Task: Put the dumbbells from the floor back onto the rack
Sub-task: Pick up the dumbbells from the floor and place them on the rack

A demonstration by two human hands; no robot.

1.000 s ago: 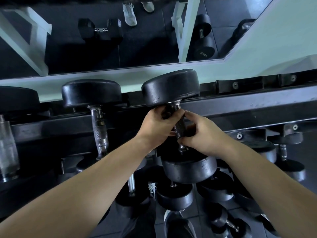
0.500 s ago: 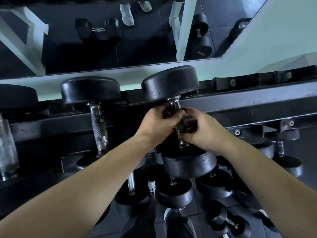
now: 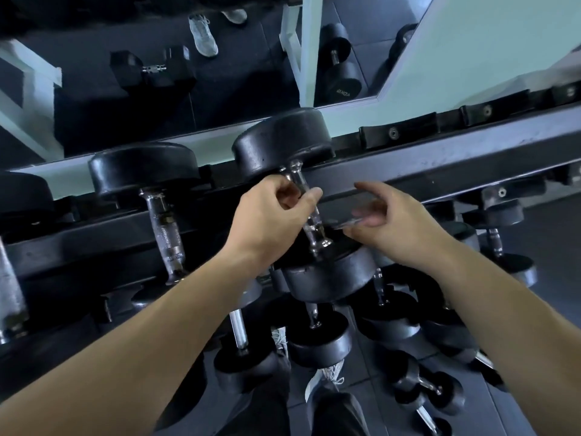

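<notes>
Two black rails of the rack [image 3: 408,171] run across in front of the person, and the dumbbell [image 3: 311,215] in hand lies across them on the top tier, its far head up against the back rail and its near head hanging just over the front one. To finish this step well, I would judge the weight should be fully settled in its cradle, handle square between the rails, before either hand leaves, so that it cannot roll toward the dumbbell racked beside it [image 3: 163,221]. More dumbbells on the floor [image 3: 430,391] lie below, near the person's shoes, waiting to be lifted. The left hand [image 3: 270,218] is on the chrome handle, its fingers [image 3: 309,198] curled loosely about the bar rather than clenched. The right hand [image 3: 396,221] is off the handle, just beside it, fingers [image 3: 366,187] spread apart and holding nothing.
</notes>
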